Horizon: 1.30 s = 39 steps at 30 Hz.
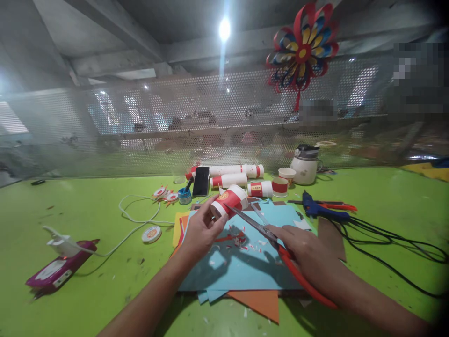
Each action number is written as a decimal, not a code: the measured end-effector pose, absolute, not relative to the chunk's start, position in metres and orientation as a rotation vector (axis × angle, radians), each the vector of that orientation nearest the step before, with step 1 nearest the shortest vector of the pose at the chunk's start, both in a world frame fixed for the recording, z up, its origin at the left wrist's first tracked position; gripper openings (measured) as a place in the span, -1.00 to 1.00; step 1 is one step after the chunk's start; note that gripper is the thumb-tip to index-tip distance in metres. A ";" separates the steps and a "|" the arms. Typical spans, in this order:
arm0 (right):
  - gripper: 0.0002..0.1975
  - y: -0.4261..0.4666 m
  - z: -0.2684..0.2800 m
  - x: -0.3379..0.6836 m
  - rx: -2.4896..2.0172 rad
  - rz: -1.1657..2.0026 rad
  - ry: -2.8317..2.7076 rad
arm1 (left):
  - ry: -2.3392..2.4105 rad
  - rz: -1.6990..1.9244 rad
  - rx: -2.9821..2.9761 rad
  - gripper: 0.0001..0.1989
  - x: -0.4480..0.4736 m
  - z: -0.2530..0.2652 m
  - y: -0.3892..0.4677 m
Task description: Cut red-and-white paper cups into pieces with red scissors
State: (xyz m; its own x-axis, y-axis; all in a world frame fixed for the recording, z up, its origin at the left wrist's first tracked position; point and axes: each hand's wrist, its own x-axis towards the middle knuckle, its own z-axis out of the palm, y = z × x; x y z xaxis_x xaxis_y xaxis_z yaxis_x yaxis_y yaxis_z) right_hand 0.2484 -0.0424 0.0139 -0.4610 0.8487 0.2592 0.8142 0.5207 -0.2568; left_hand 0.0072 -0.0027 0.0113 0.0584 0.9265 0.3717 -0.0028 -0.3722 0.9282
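My left hand (204,228) is closed around a red and white paper cup (233,197), which is tilted on its side above the blue sheets of paper (228,276). In my right hand (298,245) is a pair of scissors (291,267) with red handles. The blade tips reach the side of the cup; whether they are cutting into it I cannot tell. Below the cup, small red and white paper scraps (240,238) lie scattered on the blue paper.
Behind stand stacked paper cups (259,189), a phone (201,181), a blue paint jar (184,196) and a white jug (304,166). A blue glue gun (324,208) with black cable lies right. On the left are a purple power strip (59,269) and a white cord.
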 end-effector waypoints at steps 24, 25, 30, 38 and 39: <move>-0.60 -0.038 0.007 0.248 -1.417 0.107 -2.477 | 1.063 1.376 1.544 -0.51 -0.001 0.009 0.003; -0.60 -0.038 0.006 0.249 -1.406 0.117 -2.484 | 1.064 1.379 1.557 -0.51 -0.001 0.009 0.004; -0.66 -0.036 0.002 0.254 -1.352 0.247 -2.475 | 1.045 1.386 1.595 -0.49 0.000 0.007 0.003; -0.68 -0.040 0.007 0.251 -1.392 0.277 -2.462 | 0.928 1.379 1.516 -0.45 0.001 0.007 0.002; -0.71 -0.040 0.009 0.250 -1.395 0.291 -2.457 | 0.918 1.379 1.511 -0.45 0.001 0.007 0.002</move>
State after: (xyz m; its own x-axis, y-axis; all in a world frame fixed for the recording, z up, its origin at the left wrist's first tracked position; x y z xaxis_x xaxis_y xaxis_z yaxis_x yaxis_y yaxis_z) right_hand 0.2499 -0.0404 0.0092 -0.4836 0.8609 0.1582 0.8003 0.5080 -0.3186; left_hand 0.0011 0.0022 0.0071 0.1146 0.9290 0.3518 -0.0340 -0.3502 0.9360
